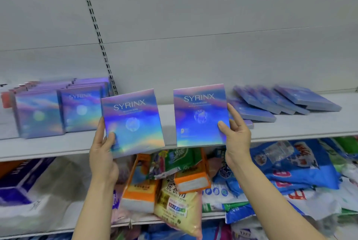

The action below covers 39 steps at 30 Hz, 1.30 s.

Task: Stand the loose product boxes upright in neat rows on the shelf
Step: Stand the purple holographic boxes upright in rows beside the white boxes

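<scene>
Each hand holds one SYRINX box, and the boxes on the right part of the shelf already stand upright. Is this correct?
Not quite. Left hand and right hand each hold one SYRINX box, but the head view shows the boxes on the right lying flat and overlapping, not upright.

We hold two holographic SYRINX boxes upright over the front edge of the white shelf (58, 148). Our left hand (103, 146) grips the left box (132, 121) by its lower left corner, tilted slightly; our right hand (235, 131) pinches the right box (199, 115) along its right edge. At far left stand upright rows of boxes (58, 108) (front faces toward us). To the right, loose boxes (280, 102) lie flat, overlapping. Below, a lower shelf holds jumbled detergent bags (193, 177).
</scene>
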Each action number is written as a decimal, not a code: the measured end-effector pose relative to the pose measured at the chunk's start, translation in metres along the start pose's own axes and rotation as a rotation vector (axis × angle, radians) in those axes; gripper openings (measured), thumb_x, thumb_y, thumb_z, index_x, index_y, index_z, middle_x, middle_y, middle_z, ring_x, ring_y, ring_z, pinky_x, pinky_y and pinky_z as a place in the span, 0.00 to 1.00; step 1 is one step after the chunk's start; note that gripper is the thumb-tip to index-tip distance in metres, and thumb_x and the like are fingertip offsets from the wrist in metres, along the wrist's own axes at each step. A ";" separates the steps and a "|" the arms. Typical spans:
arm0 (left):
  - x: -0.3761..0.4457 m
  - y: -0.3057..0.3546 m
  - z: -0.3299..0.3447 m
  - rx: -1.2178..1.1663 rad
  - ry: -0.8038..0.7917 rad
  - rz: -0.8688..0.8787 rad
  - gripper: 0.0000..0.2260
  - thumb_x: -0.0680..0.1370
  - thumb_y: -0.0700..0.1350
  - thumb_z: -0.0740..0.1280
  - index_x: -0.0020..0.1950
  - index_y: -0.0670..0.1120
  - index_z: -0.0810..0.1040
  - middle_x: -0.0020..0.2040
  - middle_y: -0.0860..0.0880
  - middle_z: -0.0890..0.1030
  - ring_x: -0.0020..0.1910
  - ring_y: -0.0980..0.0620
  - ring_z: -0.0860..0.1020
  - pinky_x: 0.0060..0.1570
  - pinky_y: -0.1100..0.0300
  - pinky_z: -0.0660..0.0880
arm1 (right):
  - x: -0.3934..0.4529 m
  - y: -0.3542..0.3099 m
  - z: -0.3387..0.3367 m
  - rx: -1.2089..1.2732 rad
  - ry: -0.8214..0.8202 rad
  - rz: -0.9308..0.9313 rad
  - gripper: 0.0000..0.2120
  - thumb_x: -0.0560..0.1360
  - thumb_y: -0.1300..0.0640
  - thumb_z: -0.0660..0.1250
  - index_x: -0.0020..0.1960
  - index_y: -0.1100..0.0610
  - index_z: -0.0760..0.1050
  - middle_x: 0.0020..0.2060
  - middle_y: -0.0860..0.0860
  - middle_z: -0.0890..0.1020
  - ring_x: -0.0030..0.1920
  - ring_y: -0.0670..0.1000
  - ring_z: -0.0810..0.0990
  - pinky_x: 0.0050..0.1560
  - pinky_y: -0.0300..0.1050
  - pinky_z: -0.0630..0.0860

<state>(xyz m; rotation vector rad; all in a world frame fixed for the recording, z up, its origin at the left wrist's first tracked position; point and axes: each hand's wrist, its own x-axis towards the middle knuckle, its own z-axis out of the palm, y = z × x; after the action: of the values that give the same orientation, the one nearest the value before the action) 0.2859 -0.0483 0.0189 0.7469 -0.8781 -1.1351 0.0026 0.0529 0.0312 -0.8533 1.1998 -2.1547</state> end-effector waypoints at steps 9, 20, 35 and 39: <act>0.067 0.012 -0.069 0.056 0.152 0.094 0.25 0.81 0.33 0.61 0.74 0.52 0.71 0.65 0.53 0.80 0.55 0.57 0.80 0.58 0.58 0.78 | 0.018 0.056 0.108 0.000 -0.180 0.054 0.30 0.75 0.75 0.62 0.71 0.50 0.71 0.47 0.51 0.82 0.47 0.44 0.80 0.49 0.39 0.78; 0.154 0.063 -0.183 0.100 0.251 0.132 0.23 0.80 0.38 0.64 0.72 0.59 0.73 0.65 0.53 0.80 0.65 0.47 0.77 0.62 0.41 0.74 | -0.029 0.117 0.254 0.000 -0.286 0.092 0.30 0.76 0.73 0.62 0.68 0.44 0.71 0.51 0.54 0.78 0.45 0.42 0.80 0.40 0.35 0.76; 0.238 0.099 -0.298 0.154 0.066 0.023 0.21 0.82 0.43 0.63 0.70 0.64 0.72 0.66 0.58 0.78 0.64 0.52 0.78 0.58 0.39 0.76 | -0.041 0.204 0.374 -0.735 -0.176 -0.144 0.56 0.59 0.62 0.81 0.77 0.57 0.51 0.70 0.55 0.63 0.70 0.52 0.61 0.69 0.52 0.66; 0.252 0.089 -0.299 0.128 0.012 0.047 0.23 0.81 0.38 0.62 0.73 0.58 0.72 0.66 0.59 0.79 0.67 0.52 0.76 0.63 0.43 0.74 | -0.043 0.211 0.389 -0.763 -0.197 -0.162 0.55 0.62 0.62 0.80 0.78 0.62 0.49 0.74 0.58 0.61 0.73 0.56 0.61 0.71 0.56 0.64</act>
<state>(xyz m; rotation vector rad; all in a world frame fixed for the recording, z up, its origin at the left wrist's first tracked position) 0.6326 -0.2495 0.0069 0.8332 -0.9602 -1.0385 0.3467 -0.2264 -0.0057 -1.4723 1.9276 -1.6474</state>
